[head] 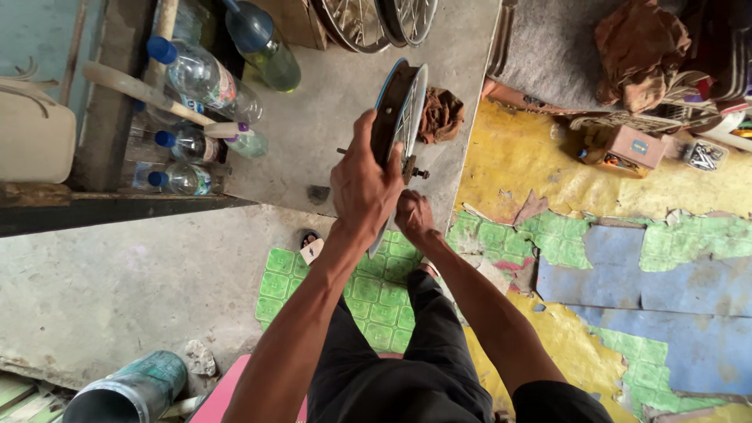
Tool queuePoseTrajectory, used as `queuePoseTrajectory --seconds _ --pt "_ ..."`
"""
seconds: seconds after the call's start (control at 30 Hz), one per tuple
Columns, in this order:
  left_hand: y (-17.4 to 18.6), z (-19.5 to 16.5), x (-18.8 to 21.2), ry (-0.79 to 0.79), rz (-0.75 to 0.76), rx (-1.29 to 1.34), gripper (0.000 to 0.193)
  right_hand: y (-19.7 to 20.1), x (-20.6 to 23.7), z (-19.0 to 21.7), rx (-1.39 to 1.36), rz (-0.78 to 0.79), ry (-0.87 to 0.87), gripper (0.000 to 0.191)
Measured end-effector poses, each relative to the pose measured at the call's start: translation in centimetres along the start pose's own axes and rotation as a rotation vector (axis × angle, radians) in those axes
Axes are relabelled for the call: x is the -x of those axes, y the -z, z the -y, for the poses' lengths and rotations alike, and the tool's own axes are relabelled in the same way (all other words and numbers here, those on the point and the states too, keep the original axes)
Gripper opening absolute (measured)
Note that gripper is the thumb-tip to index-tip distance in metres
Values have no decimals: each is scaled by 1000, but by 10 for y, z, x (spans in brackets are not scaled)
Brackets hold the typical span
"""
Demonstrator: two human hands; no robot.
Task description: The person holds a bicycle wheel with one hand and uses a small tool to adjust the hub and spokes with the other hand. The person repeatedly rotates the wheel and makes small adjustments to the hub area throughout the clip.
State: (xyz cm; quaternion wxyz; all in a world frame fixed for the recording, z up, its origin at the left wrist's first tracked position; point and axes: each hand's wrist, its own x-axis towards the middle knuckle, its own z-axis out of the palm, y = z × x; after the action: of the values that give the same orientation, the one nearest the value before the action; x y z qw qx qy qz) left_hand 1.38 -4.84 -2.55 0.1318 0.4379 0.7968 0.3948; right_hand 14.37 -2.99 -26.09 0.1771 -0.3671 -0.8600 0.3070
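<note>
Left hand (362, 184) reaches far over, fingers curled tight around the blue-edged spoked metal wheel rim (403, 110) standing upright on the grey concrete floor (329, 94). Right hand (413, 215), lower and nearer, pinches closed at the rim's axle.

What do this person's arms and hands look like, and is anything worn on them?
Both arms are bare along all that shows, lean and sinewy, with no sleeves in view. The left hand and right hand wear no gloves; no watch, ring or bracelet shows.
</note>
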Motion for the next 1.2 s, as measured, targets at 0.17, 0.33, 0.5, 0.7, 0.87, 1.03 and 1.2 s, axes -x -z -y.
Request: queuePoseTrajectory --seconds 0.17,0.33,0.5,0.7,0.87,1.03,1.2 --pt "-1 8 18 2 -60 230 60 8 -31 -14 136 25 -100 26" --pt "12 3 13 -97 11 -82 67 12 -31 -23 75 116 -49 38" --pt "-5 -10 -30 -36 186 -43 67 7 -31 -27 115 91 43 32" --pt "-12 -21 -30 -21 268 -147 56 -16 -3 -15 55 -72 5 24" --pt "-5 -27 -41 40 296 -87 52 -19 35 1 -86 -164 34 23" --pt "-1 -20 -41 -25 173 -128 51 -10 17 -7 52 -48 119 22" --pt "1 -14 -39 8 170 -145 51 -11 31 4 -18 -18 58 18"
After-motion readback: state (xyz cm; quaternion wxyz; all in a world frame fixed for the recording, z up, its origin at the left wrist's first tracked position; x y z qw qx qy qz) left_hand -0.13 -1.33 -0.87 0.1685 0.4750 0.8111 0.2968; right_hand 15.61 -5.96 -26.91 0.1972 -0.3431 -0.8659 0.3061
